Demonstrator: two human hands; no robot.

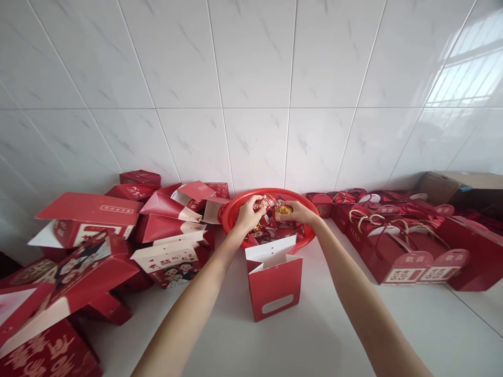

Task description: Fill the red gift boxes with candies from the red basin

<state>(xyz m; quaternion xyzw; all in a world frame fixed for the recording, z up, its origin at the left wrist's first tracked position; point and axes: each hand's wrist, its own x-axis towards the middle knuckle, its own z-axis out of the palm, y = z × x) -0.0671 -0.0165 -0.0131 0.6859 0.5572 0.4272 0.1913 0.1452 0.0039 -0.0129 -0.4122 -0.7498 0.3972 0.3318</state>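
Both hands reach into a red plastic basket [270, 191] that stands against the tiled wall and holds red-wrapped candies [275, 232]. In my left hand [250, 213] is a red candy packet [266, 202] with pale printing, gripped between thumb and fingers. My right hand [299, 213] pinches a yellow-and-red candy packet [283, 210]. In front of the basket, between my forearms, a red paper gift box [275, 288] stands upright with its white-lined top open. Its inside is mostly hidden from me.
Several open red gift boxes [168, 262] lie piled on the left. On the right stand closed red boxes [393, 256] with rope handles, a taller red box [471, 251], and a brown cardboard carton [440, 184] behind. The white tiled wall [255, 141] bounds the back.
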